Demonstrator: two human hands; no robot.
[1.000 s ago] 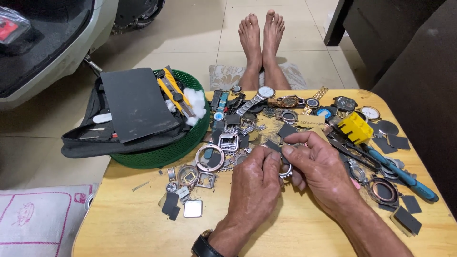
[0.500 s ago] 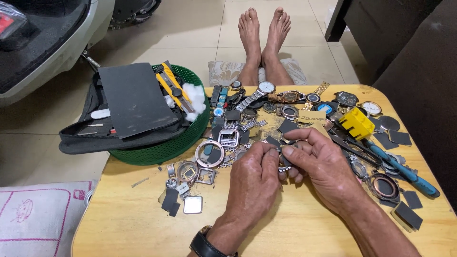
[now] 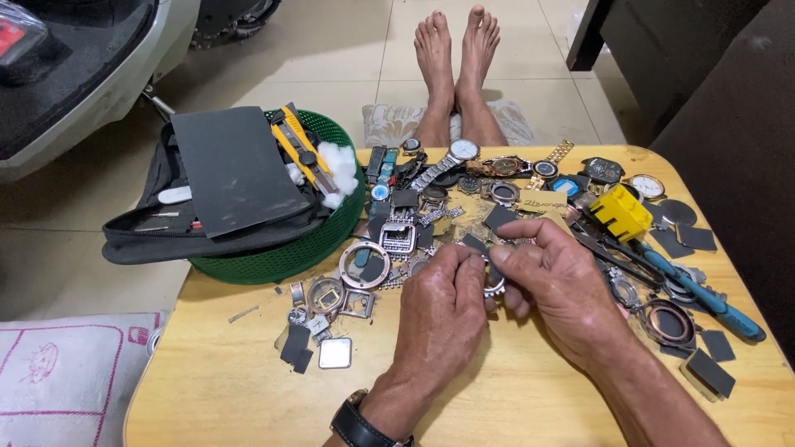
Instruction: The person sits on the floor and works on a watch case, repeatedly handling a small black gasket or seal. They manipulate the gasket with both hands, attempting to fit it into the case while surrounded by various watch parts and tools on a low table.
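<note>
My left hand (image 3: 443, 310) and my right hand (image 3: 559, 285) meet over the middle of a low wooden table (image 3: 513, 397). Together they pinch a small round metal watch case (image 3: 494, 285), mostly hidden by the fingers. A dark sandpaper piece (image 3: 474, 242) sticks up at the fingertips; which hand holds it I cannot tell. A black watch sits on my left wrist (image 3: 358, 426). Loose watch cases, bezels and glass pieces (image 3: 364, 265) lie just left of my hands.
A green basket (image 3: 323, 240) at the table's left holds a black pouch (image 3: 224, 190), yellow cutter and cotton. Wristwatches (image 3: 464, 153) line the far edge. A yellow block (image 3: 621, 213), blue-handled pliers (image 3: 704, 298) and dark squares lie right. Someone's bare feet (image 3: 460, 58) rest beyond the table.
My hands stay together on the watch case with small finger shifts. The view has drifted slightly, nothing on the table has moved.
</note>
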